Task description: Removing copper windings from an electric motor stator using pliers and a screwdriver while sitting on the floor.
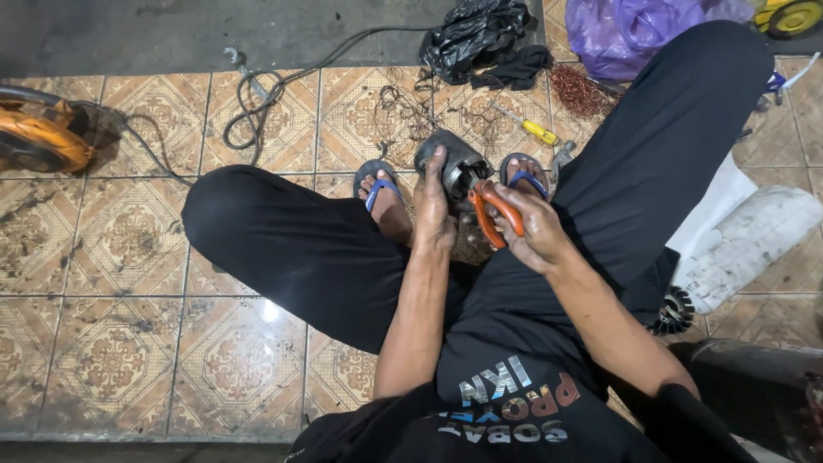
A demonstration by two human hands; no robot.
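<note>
Centre-top of the frame, between the person's two feet in blue-strapped flip-flops [377, 184], a dark grey motor housing [452, 159] is sitting on the patterned tile floor [111, 257]. L hand [433, 214] is pressing against the housing's near-left side, fingers closed around it, thumb pointing up along the shell. R hand [536, 227] is gripping a pair of orange-handled pliers [493, 214], fingers wrapped tight round both handles; plier nose is pointing up-left into the open face of the housing, touching it or just at it, can't tell exactly which part it's biting. Both forearms are running down toward the bottom centre of the frame, over black trousers w/ knees spread left & right.

Behind the housing, loose thin wire scraps [403, 107] are lying on the tiles, near a black cable [257, 103] looping in the upper left-centre. A yellow-handled screwdriver [536, 130] is lying just right of the housing, upper centre-right. Reddish copper wire bundle [576, 90] is sitting beyond it. Black plastic bag [476, 34] at top centre, purple bag [626, 30] at upper right. Orange power tool [39, 137] at the far left edge. White sack [754, 240] at the right edge, well apart from the hands
</note>
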